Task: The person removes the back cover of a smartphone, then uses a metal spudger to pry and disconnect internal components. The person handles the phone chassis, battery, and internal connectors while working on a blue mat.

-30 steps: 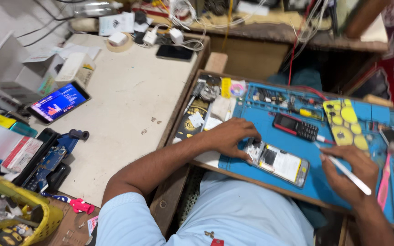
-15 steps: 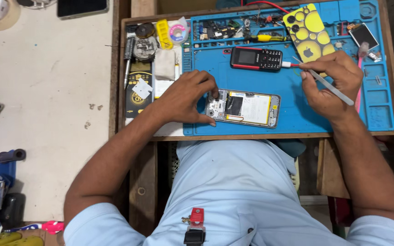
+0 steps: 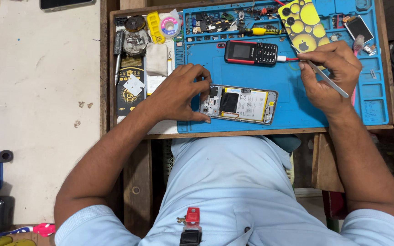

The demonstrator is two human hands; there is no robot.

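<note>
Left hand (image 3: 178, 93) gripping opened phone (image 3: 239, 104) end, right hand (image 3: 331, 73) holding tweezers (image 3: 322, 75)

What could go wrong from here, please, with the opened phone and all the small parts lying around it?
The left hand pinches only the camera end of the opened phone, so it might pivot on the blue mat. The tweezers in the right hand are pointed and could scratch the exposed battery. Loose parts in the mat's tray sit near the keypad phone and could be knocked.
</note>
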